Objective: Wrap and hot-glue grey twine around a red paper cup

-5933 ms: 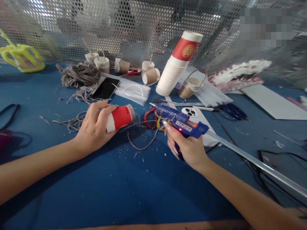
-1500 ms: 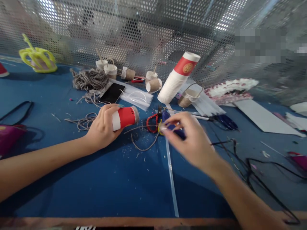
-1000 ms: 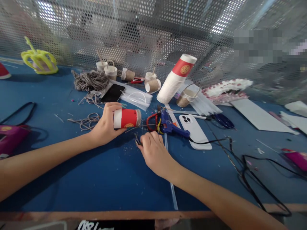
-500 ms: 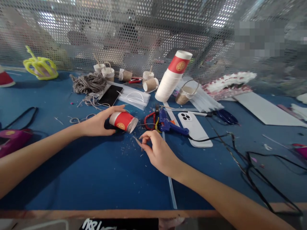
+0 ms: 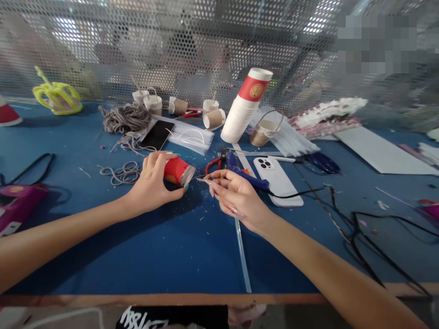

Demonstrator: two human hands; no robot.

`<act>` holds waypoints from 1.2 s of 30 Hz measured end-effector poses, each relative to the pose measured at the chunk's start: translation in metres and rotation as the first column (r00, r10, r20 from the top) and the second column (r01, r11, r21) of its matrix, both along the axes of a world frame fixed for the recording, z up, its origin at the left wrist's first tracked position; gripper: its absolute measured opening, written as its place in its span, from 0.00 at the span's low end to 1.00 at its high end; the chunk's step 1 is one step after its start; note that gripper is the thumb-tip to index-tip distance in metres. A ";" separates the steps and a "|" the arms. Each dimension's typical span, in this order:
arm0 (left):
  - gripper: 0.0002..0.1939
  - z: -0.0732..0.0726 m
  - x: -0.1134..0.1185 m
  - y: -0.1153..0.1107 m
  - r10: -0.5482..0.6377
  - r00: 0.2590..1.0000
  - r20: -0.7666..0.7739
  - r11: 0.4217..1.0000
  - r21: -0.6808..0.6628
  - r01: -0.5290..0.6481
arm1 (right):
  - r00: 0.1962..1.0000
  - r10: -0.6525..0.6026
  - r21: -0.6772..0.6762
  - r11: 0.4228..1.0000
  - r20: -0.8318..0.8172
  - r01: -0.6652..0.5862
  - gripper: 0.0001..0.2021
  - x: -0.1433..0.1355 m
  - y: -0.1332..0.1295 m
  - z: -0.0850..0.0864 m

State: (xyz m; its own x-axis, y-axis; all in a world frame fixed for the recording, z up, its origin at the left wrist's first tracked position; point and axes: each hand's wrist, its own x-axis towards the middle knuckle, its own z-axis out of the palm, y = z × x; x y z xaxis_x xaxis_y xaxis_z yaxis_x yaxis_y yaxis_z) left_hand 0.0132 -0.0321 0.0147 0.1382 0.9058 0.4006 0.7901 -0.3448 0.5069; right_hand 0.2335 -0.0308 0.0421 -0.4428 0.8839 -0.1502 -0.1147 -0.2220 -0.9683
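Note:
My left hand (image 5: 151,185) grips a red paper cup (image 5: 176,170) that lies on its side, its twine-covered base turned to the right. My right hand (image 5: 236,196) is just right of that base, its fingertips pinched on a thin strand of grey twine (image 5: 203,179) that reaches the cup. A blue glue gun (image 5: 242,172) rests on the blue table (image 5: 171,256) right behind my right hand, and a clear glue stick (image 5: 242,249) runs from it toward the near edge.
Red-handled cutters (image 5: 213,163) and a white phone (image 5: 277,178) flank the glue gun. Farther back are a leaning stack of paper cups (image 5: 244,109), a twine bundle (image 5: 124,118), a black phone (image 5: 157,135) and small twine-wrapped cups (image 5: 214,119). Black cables (image 5: 360,228) trail right.
My right hand put the glue gun down on the table, picked up a twine strand and brought it to the cup's base. My left hand turned the cup and lifted it slightly.

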 end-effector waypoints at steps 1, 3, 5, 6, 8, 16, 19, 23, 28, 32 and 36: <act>0.34 0.000 0.000 0.000 -0.003 1.000 0.012 1.000 0.008 0.002 | 1.000 -0.004 -0.001 1.000 -0.004 0.004 0.11 0.000 0.002 0.001; 0.33 -0.001 0.001 0.002 -0.013 0.999 0.048 0.999 0.030 0.011 | 1.000 -0.004 0.016 1.000 -0.019 0.004 0.11 0.001 0.005 0.005; 0.30 -0.002 0.000 0.005 -0.044 0.996 0.074 0.998 0.044 0.040 | 0.999 0.024 0.033 0.999 -0.043 -0.023 0.09 0.002 0.010 0.011; 0.29 -0.002 -0.001 0.006 -0.069 0.994 0.085 0.997 0.045 0.065 | 0.998 0.045 0.036 0.998 -0.054 -0.043 0.08 0.003 0.012 0.015; 0.29 -0.004 -0.004 0.009 -0.135 0.985 0.107 0.990 0.043 0.131 | 0.994 0.098 0.031 0.995 -0.056 -0.097 0.06 0.003 0.017 0.024; 0.40 -0.017 -0.021 0.020 -0.430 0.888 0.161 0.903 0.077 0.423 | 0.944 0.327 0.073 0.943 -0.034 -0.324 0.10 -0.016 0.049 0.047; 0.46 -0.020 -0.024 0.023 -0.451 0.849 0.277 0.885 0.013 0.466 | 0.859 0.512 0.100 0.856 -0.018 -0.508 0.15 -0.021 0.071 0.044; 0.47 -0.018 -0.027 0.024 -0.465 0.787 0.406 0.840 -0.078 0.537 | 0.771 0.636 0.157 0.765 -0.034 -0.624 0.17 -0.026 0.096 0.032; 0.46 -0.008 -0.026 0.025 -0.445 0.842 0.305 0.877 -0.043 0.479 | 0.736 0.675 0.176 0.732 -0.055 -0.658 0.15 -0.032 0.106 0.018; 0.37 -0.003 -0.023 0.025 -0.337 0.907 0.252 0.941 0.107 0.320 | 0.770 0.631 0.154 0.773 -0.093 -0.615 0.15 -0.035 0.102 0.013; 0.48 -0.005 -0.021 0.018 -0.311 0.910 0.275 0.941 0.220 0.255 | 0.778 0.620 0.161 0.782 -0.104 -0.602 0.16 -0.036 0.098 0.012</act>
